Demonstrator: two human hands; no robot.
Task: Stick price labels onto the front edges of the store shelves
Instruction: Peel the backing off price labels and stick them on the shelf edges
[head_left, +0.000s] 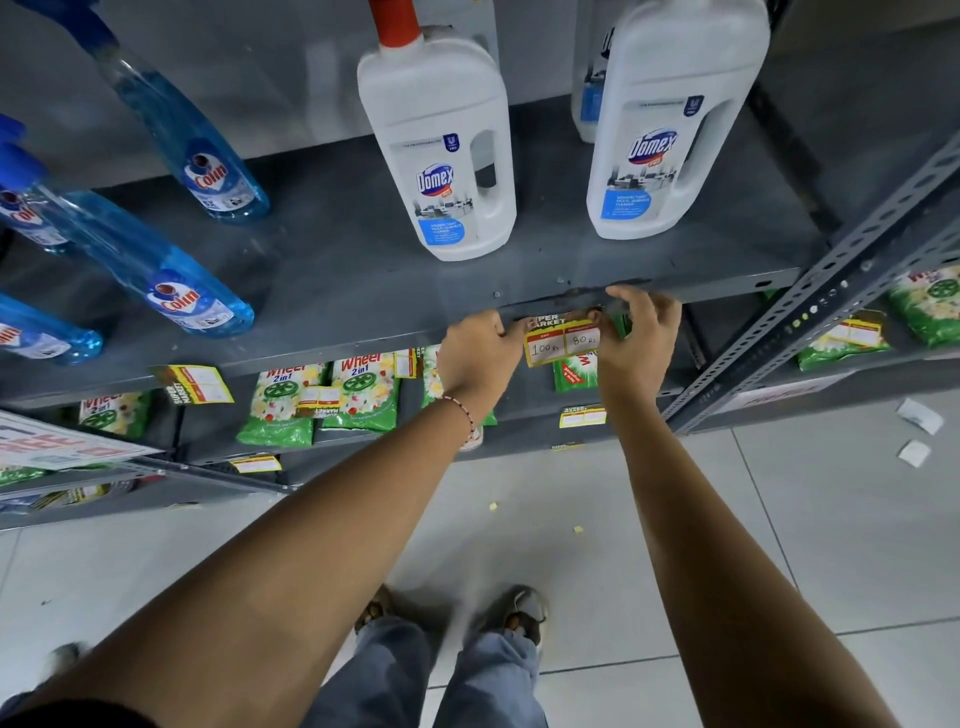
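Note:
A yellow and red price label (563, 340) marked 100 and 80 lies against the front edge of the grey metal shelf (363, 338), below the white Domex bottles (441, 156). My left hand (480, 353) presses its left end with the fingers curled. My right hand (641, 332) holds its right end against the shelf edge. Another price label (195, 384) hangs tilted from the same edge further left. More labels sit on the lower shelf edges (582, 417).
Blue Colin spray bottles (176, 291) lie and lean on the left of the shelf. Green Wheel detergent packs (358, 389) fill the shelf below. A slotted grey upright (810, 322) stands to the right. Paper scraps (917, 431) lie on the tiled floor.

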